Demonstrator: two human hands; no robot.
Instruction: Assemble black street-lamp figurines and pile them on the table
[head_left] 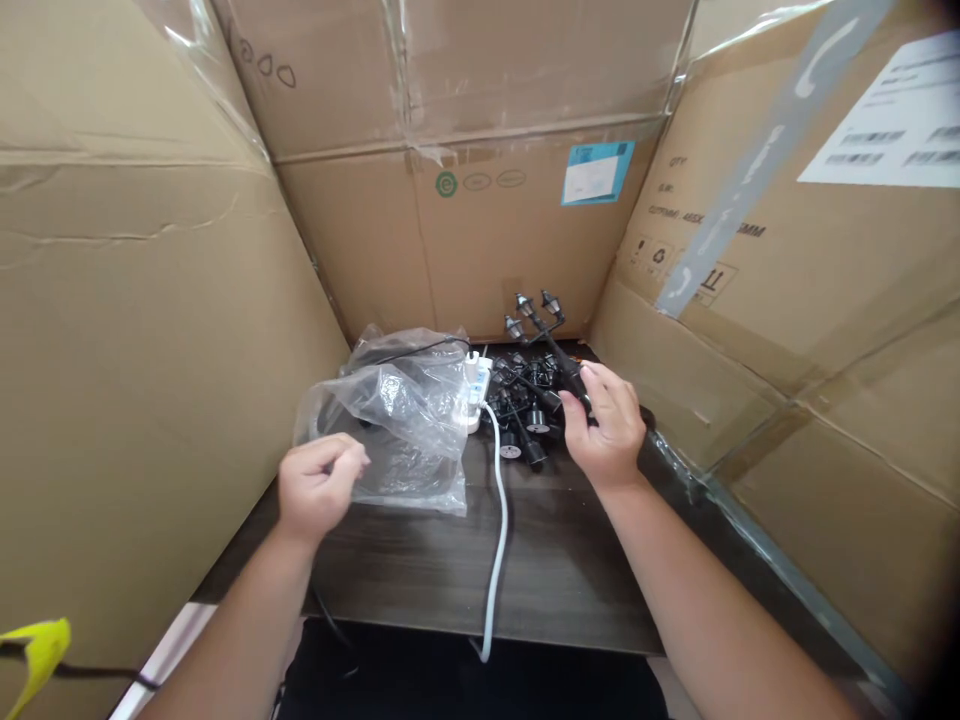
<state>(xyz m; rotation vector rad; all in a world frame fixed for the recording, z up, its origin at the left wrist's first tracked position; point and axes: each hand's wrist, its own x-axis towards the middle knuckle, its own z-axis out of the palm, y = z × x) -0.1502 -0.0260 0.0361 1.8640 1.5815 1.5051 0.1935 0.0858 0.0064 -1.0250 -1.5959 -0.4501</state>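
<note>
My left hand (319,485) is curled in a loose fist at the near edge of a crumpled clear plastic bag (405,420) that lies on the dark table (555,570). I cannot make out whether its fingers pinch the plastic. My right hand (606,425) is closed round the stem of a black miniature street lamp (544,325) with lantern heads at its far end. Just left of that hand lies a pile of several more black lamp parts (525,405).
Tall cardboard boxes (480,230) wall in the table on the left, back and right. A white power strip (475,388) sits between bag and pile; its white cable (496,530) runs over the table's near edge. A yellow object (34,650) shows at bottom left.
</note>
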